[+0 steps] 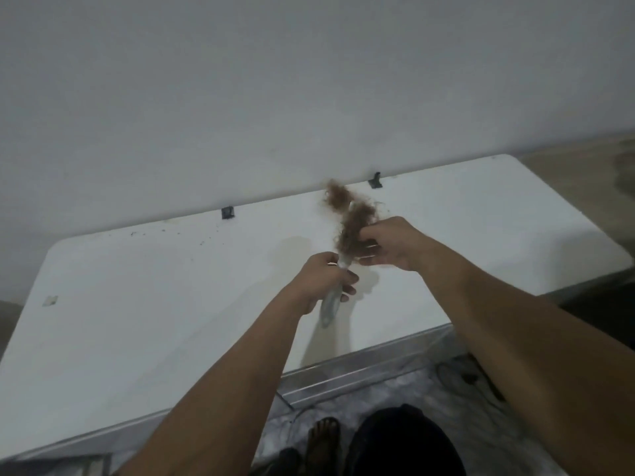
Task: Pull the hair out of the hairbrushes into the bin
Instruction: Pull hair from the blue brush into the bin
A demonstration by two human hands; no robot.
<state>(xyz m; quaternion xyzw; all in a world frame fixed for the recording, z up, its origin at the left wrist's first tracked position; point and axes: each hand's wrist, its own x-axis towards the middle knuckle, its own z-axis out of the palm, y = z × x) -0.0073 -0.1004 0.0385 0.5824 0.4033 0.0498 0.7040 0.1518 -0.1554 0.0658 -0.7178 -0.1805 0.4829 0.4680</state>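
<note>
The hair (350, 221) is a loose brown tangle held above the middle of the white tabletop (137, 304), rising toward 12 o'clock from the head of a pale hairbrush (331, 304). It looks nearly weightless, soft and clingy, likely to tear into wisps if tugged from the outer fluff; a pinch low in the clump, close to the bristles, should bring it away whole. The right hand (391, 245), at 3 o'clock of the clump, has its fingers pinched into the lower part of the tangle. The left hand (326, 280), at 7 o'clock, is clenched around the brush handle, which is stiff and gives a firm counter-hold. No bin shows in this view. Two small dark clips (375, 180) sit at the tabletop's far edge.
</note>
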